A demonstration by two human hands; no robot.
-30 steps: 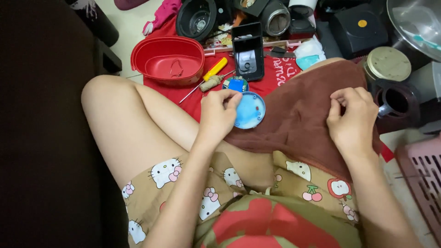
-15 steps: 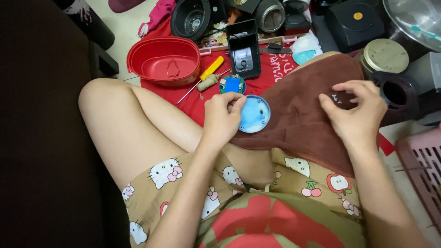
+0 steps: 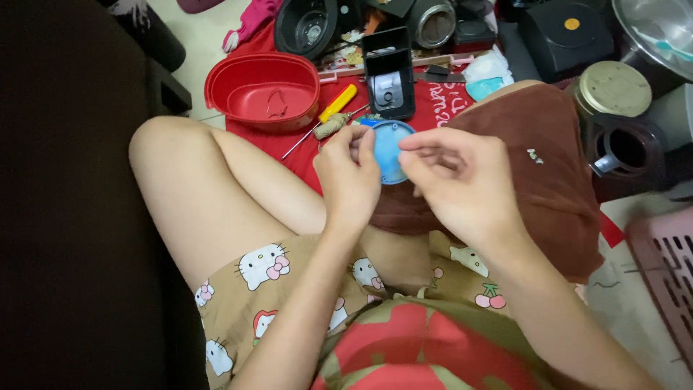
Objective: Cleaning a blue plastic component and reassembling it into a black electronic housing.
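I am pinching the blue disc (image 3: 390, 150) by its left rim with my left hand (image 3: 349, 180), fingers curled tight, over the brown cloth's (image 3: 548, 173) left edge on my lap. My right hand (image 3: 462, 184) is touching its right rim with fingertips nearly closed. A yellow screwdriver (image 3: 333, 107) is lying on the red mat (image 3: 440, 97) beyond.

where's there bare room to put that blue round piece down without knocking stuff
The brown cloth over the knee is bare right of the right hand, apart from one tiny item. The red oval tub looks nearly empty too. The red mat by the yellow-handled screwdriver is narrow. Beyond the black device it is crowded.
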